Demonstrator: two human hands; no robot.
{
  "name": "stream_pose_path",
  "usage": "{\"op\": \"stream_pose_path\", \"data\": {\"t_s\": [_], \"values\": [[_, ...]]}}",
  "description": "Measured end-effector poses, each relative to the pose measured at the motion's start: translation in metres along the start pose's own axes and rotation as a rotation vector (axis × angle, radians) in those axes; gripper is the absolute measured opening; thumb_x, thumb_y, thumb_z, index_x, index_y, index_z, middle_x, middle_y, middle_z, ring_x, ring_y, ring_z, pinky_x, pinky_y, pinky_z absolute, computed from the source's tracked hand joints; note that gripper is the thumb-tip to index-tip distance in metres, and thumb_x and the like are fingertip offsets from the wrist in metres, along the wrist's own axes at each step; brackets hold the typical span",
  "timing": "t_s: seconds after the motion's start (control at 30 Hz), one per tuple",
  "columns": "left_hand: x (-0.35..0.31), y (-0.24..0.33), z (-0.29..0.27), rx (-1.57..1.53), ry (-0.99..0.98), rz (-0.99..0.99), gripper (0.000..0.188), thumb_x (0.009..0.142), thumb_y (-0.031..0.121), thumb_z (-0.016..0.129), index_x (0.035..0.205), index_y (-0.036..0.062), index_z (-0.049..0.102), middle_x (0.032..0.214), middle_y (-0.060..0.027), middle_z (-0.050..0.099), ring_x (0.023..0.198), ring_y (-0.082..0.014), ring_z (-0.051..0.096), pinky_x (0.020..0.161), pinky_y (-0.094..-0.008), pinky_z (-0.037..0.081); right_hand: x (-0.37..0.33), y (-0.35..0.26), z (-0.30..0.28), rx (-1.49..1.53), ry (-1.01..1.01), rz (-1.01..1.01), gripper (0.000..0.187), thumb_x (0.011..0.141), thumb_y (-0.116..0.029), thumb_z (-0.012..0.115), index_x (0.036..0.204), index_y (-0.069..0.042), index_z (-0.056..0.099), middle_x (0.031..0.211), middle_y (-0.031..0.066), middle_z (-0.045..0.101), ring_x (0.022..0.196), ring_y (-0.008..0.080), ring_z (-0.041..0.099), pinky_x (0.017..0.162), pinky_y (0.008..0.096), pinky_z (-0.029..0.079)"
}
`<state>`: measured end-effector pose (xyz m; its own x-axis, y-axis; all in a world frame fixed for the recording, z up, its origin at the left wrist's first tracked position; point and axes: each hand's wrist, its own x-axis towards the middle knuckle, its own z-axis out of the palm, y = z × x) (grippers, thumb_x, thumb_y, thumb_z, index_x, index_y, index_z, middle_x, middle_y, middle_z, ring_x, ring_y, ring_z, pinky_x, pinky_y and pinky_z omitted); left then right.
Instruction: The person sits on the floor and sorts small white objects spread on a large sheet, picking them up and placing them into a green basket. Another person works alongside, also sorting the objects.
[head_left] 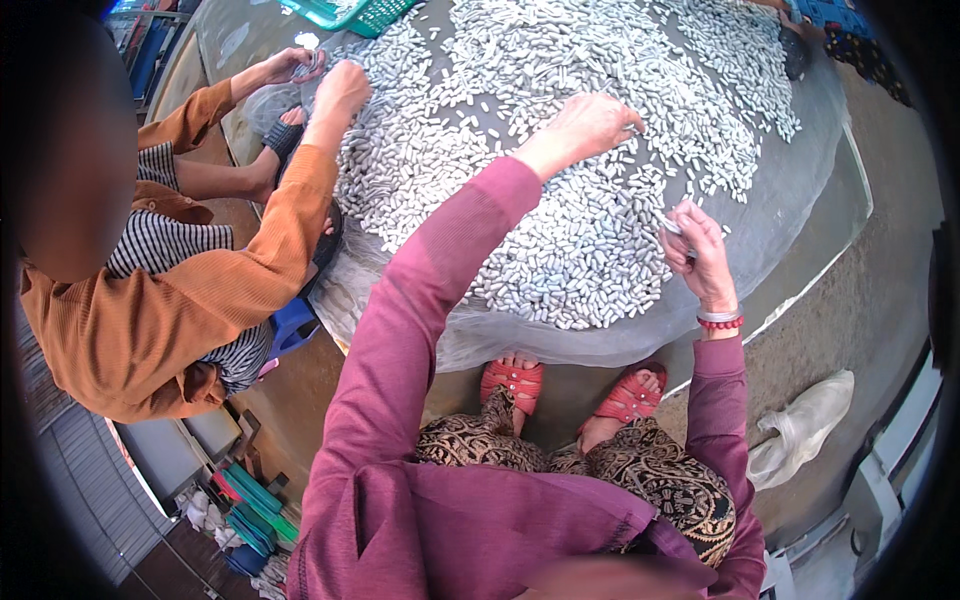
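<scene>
Nearest my camera is a purple shirt. Pale capsule-shaped pieces lie under the left hand, whose grip I cannot tell; beside them, the right hand pinches something pale.

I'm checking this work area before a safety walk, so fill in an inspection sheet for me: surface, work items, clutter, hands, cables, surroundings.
Surface: translucent plastic sheet, wrinkled along its near edge.
Work items: many small, silver-grey pieces, loosely heaped and spread across the sheet.
Clutter: green basket at the far side; crumpled whitish bag on the floor to the right.
Hands: left hand over the pieces, grip unclear; right hand at the heap's right edge, fingers curled around something pale.
Cables: nothing seen.
Surroundings: co-worker in an orange-brown top at left, hands by the pieces; another person partly visible at upper right.
</scene>
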<state>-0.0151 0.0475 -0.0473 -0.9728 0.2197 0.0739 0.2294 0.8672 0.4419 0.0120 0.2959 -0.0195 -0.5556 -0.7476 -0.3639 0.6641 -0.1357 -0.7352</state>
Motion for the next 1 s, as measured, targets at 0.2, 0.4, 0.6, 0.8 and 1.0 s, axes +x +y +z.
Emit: {"op": "stream_pose_path", "data": {"t_s": [0.2,0.4,0.6,0.8,1.0], "values": [[0.008,0.003,0.042,0.306,0.135,0.155,0.006,0.075,0.01,0.055,0.073,0.0089,0.061,0.069,-0.0105,0.061,0.071,-0.0248,0.065,0.057,-0.0369,0.052,-0.013,-0.014,-0.019,0.506,-0.243,-0.175,0.025,0.084,-0.021,0.054,0.071,-0.002,0.041,0.072,0.008,0.041,0.056,0.0106,0.041,0.035,0.0163,0.03],[-0.027,0.01,0.027,0.044,0.013,-0.029,0.012,0.08,0.017,0.057,0.077,0.0058,0.057,0.072,-0.0104,0.057,0.067,-0.0253,0.061,0.053,-0.0344,0.047,-0.004,0.007,-0.048,0.787,-0.042,0.03,0.026,0.091,-0.023,0.048,0.091,0.002,0.051,0.083,0.0116,0.045,0.057,0.0125,0.042,0.031,0.0163,0.033],[-0.062,0.029,0.013,-1.899,-0.209,-0.726,0.016,0.082,0.024,0.053,0.077,0.01,0.049,0.073,0.0005,0.046,0.06,-0.0103,0.043,0.043,-0.0215,0.032,0.01,0.005,-0.029,0.865,0.384,0.046,0.035,0.094,-0.029,0.045,0.11,0.002,0.051,0.093,0.0161,0.056,0.08,0.0249,0.055,0.074,0.0368,0.052],[-0.08,0.061,0.041,-2.574,-0.21,-0.618,0.066,0.089,0.053,0.043,0.128,0.0002,0.042,0.114,-0.0154,0.054,0.108,-0.0361,0.053,0.098,-0.0533,0.039,0.01,-0.016,0.051,0.109,0.199,-0.229,0.048,0.097,-0.041,0.035,0.124,-0.003,0.046,0.095,0.0079,0.055,0.091,0.0177,0.055,0.084,0.0386,0.049],[-0.079,0.077,0.033,-2.362,0.009,-1.088,0.047,0.088,0.051,0.049,0.115,0.0137,0.051,0.122,-0.0086,0.048,0.111,-0.0286,0.05,0.09,-0.0489,0.043,0.01,-0.003,0.083,-1.358,0.086,-0.751,0.036,0.096,-0.023,0.033,0.121,-0.004,0.051,0.116,0.0126,0.051,0.112,0.0302,0.045,0.098,0.0413,0.034]]}}
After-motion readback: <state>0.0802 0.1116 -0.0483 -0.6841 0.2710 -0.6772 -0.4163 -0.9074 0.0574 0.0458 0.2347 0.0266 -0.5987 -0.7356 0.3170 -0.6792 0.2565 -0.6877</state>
